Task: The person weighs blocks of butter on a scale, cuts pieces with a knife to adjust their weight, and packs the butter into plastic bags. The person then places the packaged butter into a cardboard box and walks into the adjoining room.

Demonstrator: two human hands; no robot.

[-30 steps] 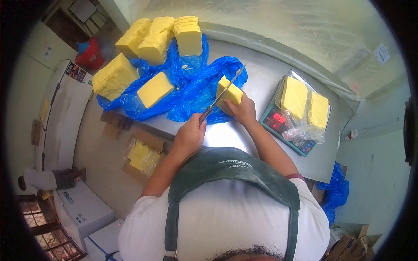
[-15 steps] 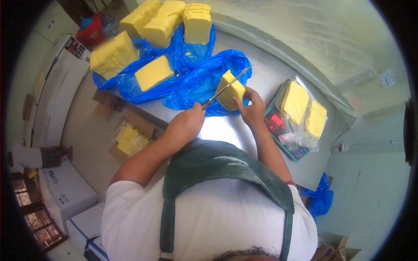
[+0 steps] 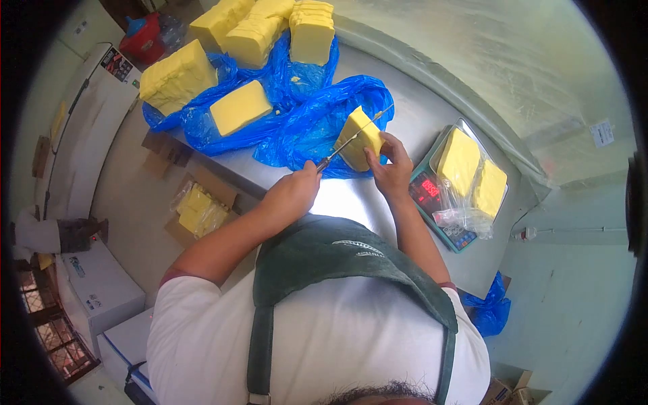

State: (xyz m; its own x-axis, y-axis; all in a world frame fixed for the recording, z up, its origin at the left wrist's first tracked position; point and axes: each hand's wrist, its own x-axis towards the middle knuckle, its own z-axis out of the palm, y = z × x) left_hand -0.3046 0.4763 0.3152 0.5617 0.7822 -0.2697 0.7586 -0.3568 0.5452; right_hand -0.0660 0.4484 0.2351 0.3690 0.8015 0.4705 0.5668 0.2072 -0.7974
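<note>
My left hand is closed round the dark handle of a long, thin knife. Its blade slants up to the right and lies against the upper part of a yellow butter-like block. How deep the edge sits in the block I cannot tell. On the block's right side, my right hand grips it between thumb and fingers. Under the block spreads a crumpled blue plastic sheet. Left of it lies a flat yellow slab, with a large ridged yellow block behind.
On the steel table, a digital scale at right carries two yellow pieces with clear plastic bags. More tall yellow blocks stand at the back. Below left, an open carton holds bagged yellow pieces. Another person is at far left.
The view has shifted slightly. Both hands keep their holds on the knife and the block, and the blade stays across the block's upper part with little visible movement.
</note>
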